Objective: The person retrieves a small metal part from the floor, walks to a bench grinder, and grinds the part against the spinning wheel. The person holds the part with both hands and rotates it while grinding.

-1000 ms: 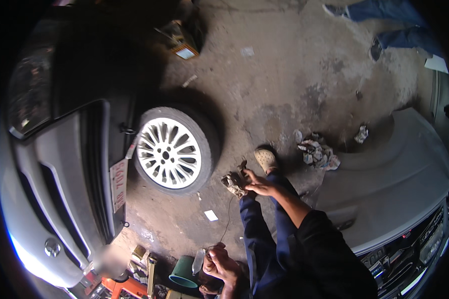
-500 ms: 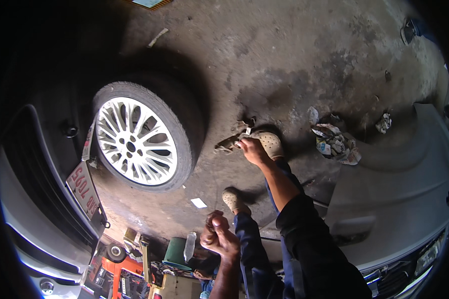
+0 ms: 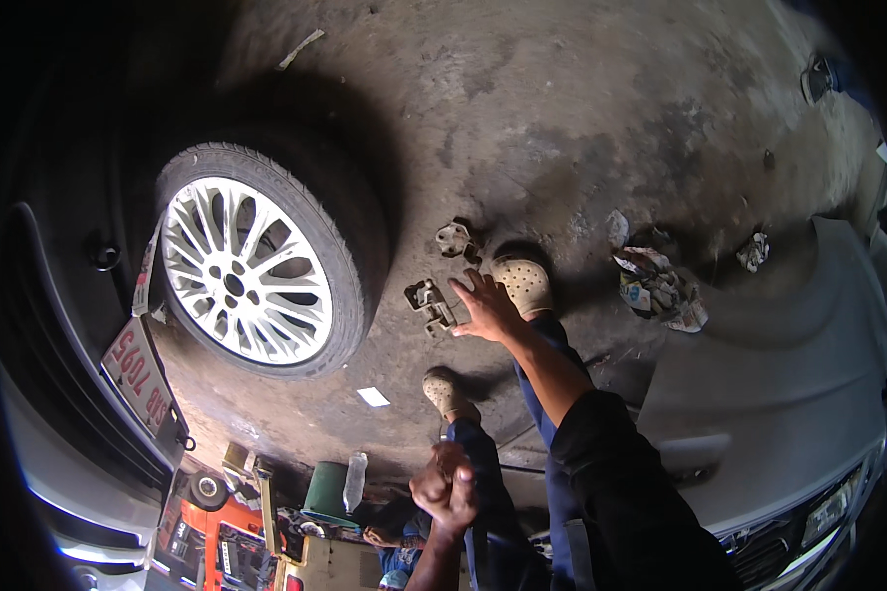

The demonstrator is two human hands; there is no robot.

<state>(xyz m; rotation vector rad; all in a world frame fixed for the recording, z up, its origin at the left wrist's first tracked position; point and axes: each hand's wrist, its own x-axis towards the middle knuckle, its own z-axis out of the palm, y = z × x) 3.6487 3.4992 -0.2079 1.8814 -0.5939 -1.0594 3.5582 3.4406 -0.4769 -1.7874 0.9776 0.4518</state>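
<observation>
My right hand [image 3: 489,309] reaches down to the floor with its fingers spread and thumb apart. Just beyond its fingertips lies a grimy metal bracket [image 3: 430,306], shaped like a brake caliper bracket; I cannot tell whether the thumb touches it. A second dirty metal part [image 3: 453,239], rounded and with holes, sits a little farther off. My left hand [image 3: 443,488] is held up nearer to me, closed in a fist. Whatever it holds, if anything, is hidden by the curled fingers.
A wheel with a white multi-spoke rim [image 3: 235,286] lies at the left, beside a car's front bumper [image 3: 79,443]. A grey car panel [image 3: 779,345] is at the right, near crumpled paper [image 3: 660,286]. A green bucket [image 3: 326,490] and clear bottle [image 3: 356,481] stand lower left. Beige clogs [image 3: 522,284] are on my feet.
My right hand has let go of the metal bracket and spread its fingers; the bracket now lies apart from the rounded part. My left fist has moved slightly down and right in view.
</observation>
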